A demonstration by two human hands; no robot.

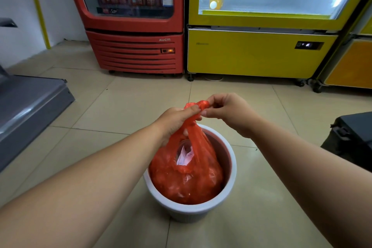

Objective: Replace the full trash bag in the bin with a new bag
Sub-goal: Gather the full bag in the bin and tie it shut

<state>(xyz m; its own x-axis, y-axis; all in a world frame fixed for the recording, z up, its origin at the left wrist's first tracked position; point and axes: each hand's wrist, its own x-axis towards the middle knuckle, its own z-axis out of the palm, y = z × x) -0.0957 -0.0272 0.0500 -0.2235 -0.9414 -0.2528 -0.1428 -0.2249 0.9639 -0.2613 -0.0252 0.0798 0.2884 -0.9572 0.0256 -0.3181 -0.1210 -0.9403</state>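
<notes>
My left hand and right hand each pinched a twisted handle of the red bag, crossing them above the bin to knot it shut so nothing spilled; the full bag sat inside the bin on the floor.

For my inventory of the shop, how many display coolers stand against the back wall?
3. A red cooler stands at the left, a yellow cooler beside it at centre, and a third yellow-orange cooler is cut off at the right edge. More may be outside the view.
</notes>
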